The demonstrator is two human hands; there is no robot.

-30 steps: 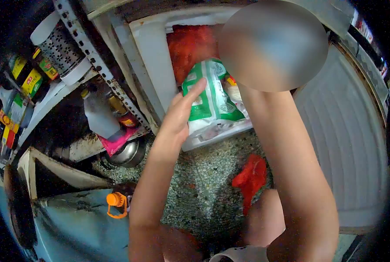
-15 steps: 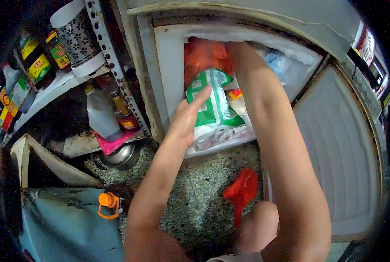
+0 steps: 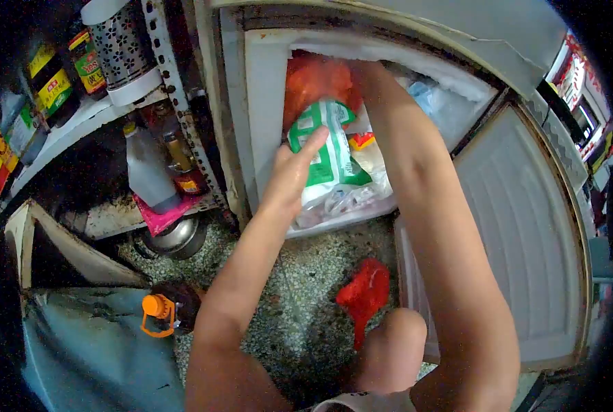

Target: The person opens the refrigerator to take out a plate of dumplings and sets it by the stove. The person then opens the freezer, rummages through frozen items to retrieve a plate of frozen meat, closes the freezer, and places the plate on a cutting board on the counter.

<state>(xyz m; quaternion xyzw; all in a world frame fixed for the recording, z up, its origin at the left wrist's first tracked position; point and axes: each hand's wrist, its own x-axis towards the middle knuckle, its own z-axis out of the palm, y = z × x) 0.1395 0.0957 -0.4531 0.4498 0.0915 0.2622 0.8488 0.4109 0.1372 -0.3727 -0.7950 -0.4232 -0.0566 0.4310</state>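
My left hand (image 3: 294,167) grips the left side of a green and white packet (image 3: 330,147), thumb on top, inside a frosted freezer compartment (image 3: 266,89). My right arm reaches deep into the compartment, and the fingers of that hand are hidden at the back, near an orange-red plastic bag (image 3: 314,84). Between the packet and my right forearm sits a pale packet with a red and yellow mark (image 3: 362,142). Clear plastic wrapping (image 3: 344,199) lies at the compartment's front edge, and a light blue bag (image 3: 426,97) is at its right.
The freezer door (image 3: 512,240) stands open at the right. A red bag (image 3: 365,292) lies on the speckled floor by my knee. At left are a shelf (image 3: 80,137) with bottles, a metal pot (image 3: 176,237) and an orange-capped bottle (image 3: 157,306).
The camera view has shifted, showing more of the compartment's right side. The packet appears slightly further back under my left hand, and my right arm remains inside.
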